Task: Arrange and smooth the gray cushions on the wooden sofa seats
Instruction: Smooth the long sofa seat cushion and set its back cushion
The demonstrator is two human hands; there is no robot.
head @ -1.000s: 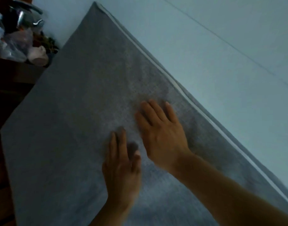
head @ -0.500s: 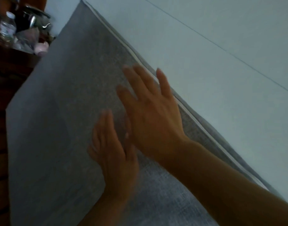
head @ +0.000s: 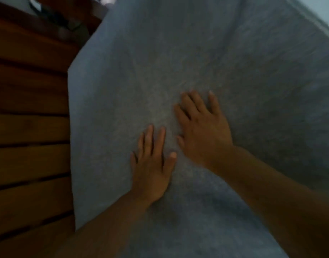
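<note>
Both flat hands, left hand [head: 152,168] and right hand [head: 202,131], pressed the cushion [head: 197,53] (uneven pressure could have shifted it off the slats [head: 29,127]).

Head view, close, steeply downward.

Home living room, slatted wooden sofa seat [head: 29,127], gray cushion [head: 178,62] (dim light)

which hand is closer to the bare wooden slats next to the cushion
Left. The left hand lies flat on the gray cushion, on the side toward the wooden slats. The right hand lies flat beside it, farther from them.
</note>
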